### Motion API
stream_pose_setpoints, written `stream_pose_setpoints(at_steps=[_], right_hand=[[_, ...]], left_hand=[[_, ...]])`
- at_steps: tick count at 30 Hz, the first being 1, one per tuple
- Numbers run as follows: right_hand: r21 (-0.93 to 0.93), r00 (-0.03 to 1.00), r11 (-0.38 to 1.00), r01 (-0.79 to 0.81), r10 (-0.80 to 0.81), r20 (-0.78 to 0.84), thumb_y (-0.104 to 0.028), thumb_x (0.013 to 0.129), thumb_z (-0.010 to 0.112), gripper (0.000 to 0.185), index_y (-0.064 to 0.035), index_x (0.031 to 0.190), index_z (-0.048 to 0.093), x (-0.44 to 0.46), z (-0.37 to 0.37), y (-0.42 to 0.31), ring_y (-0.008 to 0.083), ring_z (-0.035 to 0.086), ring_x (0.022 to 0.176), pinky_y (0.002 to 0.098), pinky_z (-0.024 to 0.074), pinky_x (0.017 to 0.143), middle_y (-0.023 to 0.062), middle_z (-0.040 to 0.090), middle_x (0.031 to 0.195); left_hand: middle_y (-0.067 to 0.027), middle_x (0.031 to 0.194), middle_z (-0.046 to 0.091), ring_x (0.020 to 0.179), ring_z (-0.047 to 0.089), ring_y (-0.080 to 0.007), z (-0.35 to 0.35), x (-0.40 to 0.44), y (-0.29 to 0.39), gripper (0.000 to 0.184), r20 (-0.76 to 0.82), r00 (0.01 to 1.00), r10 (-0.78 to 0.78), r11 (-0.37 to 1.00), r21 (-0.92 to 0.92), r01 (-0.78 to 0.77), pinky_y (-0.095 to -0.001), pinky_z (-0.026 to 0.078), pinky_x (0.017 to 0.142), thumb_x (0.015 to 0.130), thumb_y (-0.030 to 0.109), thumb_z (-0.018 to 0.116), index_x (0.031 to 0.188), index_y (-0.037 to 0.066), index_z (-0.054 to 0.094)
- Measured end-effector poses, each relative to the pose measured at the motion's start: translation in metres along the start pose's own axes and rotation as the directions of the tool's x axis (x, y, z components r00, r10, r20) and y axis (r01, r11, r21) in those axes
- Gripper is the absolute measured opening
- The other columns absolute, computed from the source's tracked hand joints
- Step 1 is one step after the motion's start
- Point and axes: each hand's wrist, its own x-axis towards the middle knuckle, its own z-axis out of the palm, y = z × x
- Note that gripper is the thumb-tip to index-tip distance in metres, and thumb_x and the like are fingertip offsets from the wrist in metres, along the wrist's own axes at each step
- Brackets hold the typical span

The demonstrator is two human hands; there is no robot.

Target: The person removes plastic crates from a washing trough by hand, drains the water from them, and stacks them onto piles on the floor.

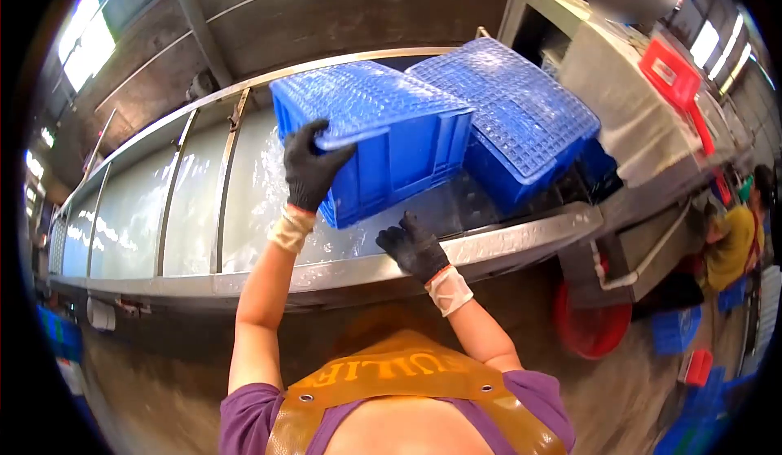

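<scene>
- Your left hand (311, 166) is on it, black glove clamped on the near-left corner of the blue crate (399, 162), thumb and fingers closed round its edge
- That crate sits tilted across the long metal trough (521, 241), gridded face up, smooth ribbed side turned to you
- Over at the near rim of the trough, your right hand (414, 247) is in black too, fingers spread apart, just below the crate and holding nothing
- Whether the crate's lower edge dips into the water (191, 219) of the trough is hard to tell from here
- Right beside it, toward the trough's right end, a second blue crate (517, 117) leans at a slant, gridded face up as well, wet and shining
- Look along the trough's left half and metal crossbars (231, 178) span the cloudy water
- Beyond the trough's right end, a red plastic piece with a long handle (672, 72) hangs by a pale-covered structure (603, 88)
- Down on the floor below that end of the trough, there's a red basin (590, 325), and farther right of the trough a person in yellow (733, 243)
- Your brown apron (407, 373) faces the trough's near side, purple sleeves (254, 414) either side of it
</scene>
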Motion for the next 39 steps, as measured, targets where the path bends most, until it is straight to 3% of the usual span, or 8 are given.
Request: stream_pose_setpoints(at_steps=[3, 5, 22, 29, 33, 35, 37, 39], right_hand=[[0.08, 0.953, 0.996, -0.043, 0.065, -0.296, -0.042, 0.088, 0.053, 0.041, -0.0074, 0.11, 0.048, 0.002, 0.049, -0.039, 0.032, 0.049, 0.102, 0.0437, 0.0359, 0.1, 0.0114, 0.053, 0.098], [0.256, 0.963, 0.966, -0.047, -0.024, 0.268, -0.045, 0.088, 0.051, 0.053, -0.0054, 0.122, 0.045, 0.029, 0.038, -0.068, 0.0287, 0.047, 0.11, 0.0406, 0.0357, 0.1, 0.0107, 0.052, 0.118], [0.044, 0.75, 0.92, -0.39, 0.29, 0.594, -0.034, 0.09, 0.05, 0.045, -0.0044, 0.124, 0.047, -0.043, 0.103, 0.089, 0.0276, 0.046, 0.116, 0.0451, 0.0331, 0.101, 0.0128, 0.05, 0.126], [-0.417, 0.742, 0.904, 0.098, 0.213, 0.636, -0.021, 0.081, 0.063, 0.055, -0.0024, 0.126, 0.04, -0.099, 0.148, 0.137, 0.0242, 0.052, 0.104, 0.0409, 0.0421, 0.092, 0.0109, 0.053, 0.114], [-0.783, 0.572, 0.423, 0.455, 0.535, 0.621, -0.016, 0.067, 0.072, 0.05, 0.0006, 0.109, 0.051, -0.154, 0.172, 0.205, 0.0218, 0.06, 0.077, 0.0355, 0.0502, 0.07, 0.0108, 0.06, 0.09], [-0.679, 0.415, 0.179, 0.712, 0.673, 0.612, -0.021, 0.061, 0.076, 0.05, -0.0009, 0.103, 0.057, -0.169, 0.18, 0.289, 0.0208, 0.061, 0.076, 0.0331, 0.0495, 0.07, 0.0105, 0.063, 0.085], [-0.371, 0.208, 0.011, 0.929, 0.812, 0.545, -0.029, 0.057, 0.078, 0.056, -0.0038, 0.103, 0.059, -0.191, 0.167, 0.37, 0.0258, 0.062, 0.079, 0.0348, 0.0494, 0.073, 0.0135, 0.064, 0.09], [-0.113, 0.019, 0.035, 0.993, 0.894, 0.448, -0.036, 0.056, 0.078, 0.06, -0.0072, 0.104, 0.058, -0.216, 0.133, 0.44, 0.0312, 0.062, 0.086, 0.0381, 0.049, 0.077, 0.0147, 0.064, 0.096]], left_hand=[[-0.0146, 0.092, 0.054, 0.084, 0.055, -0.0252, 0.011, 0.031, 0.023, 0.056, 0.012, 1.0, -0.004, 0.997, 0.082, 0.003, -0.0336, 0.048, 0.078, 0.055, 0.03, 0.084, 0.101, 0.005, 0.062], [-0.015, 0.095, 0.053, 0.089, 0.055, -0.0276, 0.012, 0.026, 0.019, 0.059, 0.091, 0.989, -0.118, 0.97, 0.225, 0.095, -0.035, 0.047, 0.082, 0.056, 0.033, 0.084, 0.105, 0.008, 0.062], [-0.0099, 0.092, 0.053, 0.084, 0.053, -0.0274, -0.183, -0.137, 0.147, 0.045, -0.221, 0.945, 0.243, 0.92, 0.361, -0.152, -0.0364, 0.047, 0.073, 0.054, 0.019, 0.082, 0.096, 0.017, 0.065], [-0.0137, 0.106, 0.051, 0.091, 0.053, -0.0312, -0.202, -0.364, 0.158, 0.064, -0.511, 0.856, 0.076, 0.784, 0.562, 0.266, -0.0391, 0.047, 0.076, 0.06, 0.015, 0.08, 0.118, 0.015, 0.052], [-0.0191, 0.115, 0.05, 0.103, 0.05, -0.0362, -0.181, -0.498, 0.197, 0.053, -0.369, 0.643, -0.671, 0.525, 0.375, 0.764, -0.045, 0.043, 0.086, 0.074, 0.03, 0.066, 0.121, 0.012, 0.049], [-0.0175, 0.113, 0.052, 0.105, 0.048, -0.036, -0.207, -0.582, 0.203, 0.052, -0.084, 0.91, -0.406, 0.454, 0.845, 0.281, -0.0427, 0.042, 0.088, 0.074, 0.035, 0.063, 0.12, 0.013, 0.051], [-0.0142, 0.114, 0.054, 0.107, 0.048, -0.0343, -0.226, -0.599, 0.265, 0.05, -0.376, 0.376, -0.847, 0.257, 0.33, 0.908, -0.0406, 0.042, 0.09, 0.072, 0.035, 0.064, 0.115, 0.012, 0.054], [-0.0122, 0.114, 0.055, 0.107, 0.05, -0.0303, -0.218, -0.697, 0.284, 0.051, -0.517, 0.293, -0.804, 0.116, 0.348, 0.93, -0.0396, 0.043, 0.089, 0.073, 0.036, 0.064, 0.115, 0.01, 0.053]])
